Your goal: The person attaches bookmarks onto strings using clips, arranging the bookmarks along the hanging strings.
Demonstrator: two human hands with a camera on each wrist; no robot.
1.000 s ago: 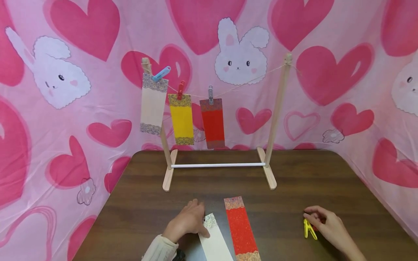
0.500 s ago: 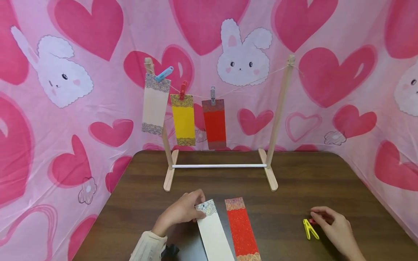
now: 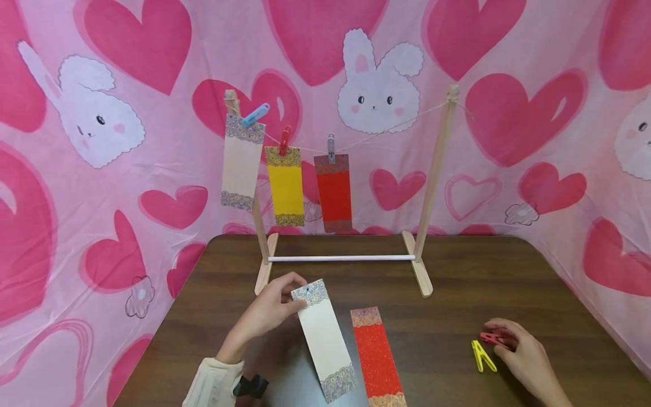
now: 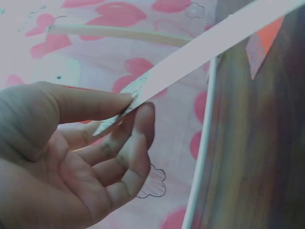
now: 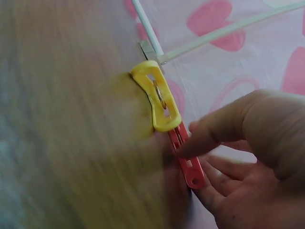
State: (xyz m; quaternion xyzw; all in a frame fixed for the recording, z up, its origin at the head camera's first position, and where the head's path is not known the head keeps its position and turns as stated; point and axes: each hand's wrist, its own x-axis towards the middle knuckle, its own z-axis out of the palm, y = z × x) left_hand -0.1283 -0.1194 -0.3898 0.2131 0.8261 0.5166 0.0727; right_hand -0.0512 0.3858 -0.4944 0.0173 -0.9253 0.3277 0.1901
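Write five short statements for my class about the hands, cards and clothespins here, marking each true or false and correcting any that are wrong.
1. The left hand pinches a loose white card by one patterned end. True.
2. Four cards are hanging up. False: three hang, namely the hanging white card, the hanging yellow card and the hanging red card.
3. The hanging red card's clothespin is blue. False: it is a grey clothespin.
4. The right hand has its fingers on a red clothespin. True.
5. The yellow clothespin is clipped to the loose red card. False: the yellow clothespin is apart from the loose red card, beside the right hand.
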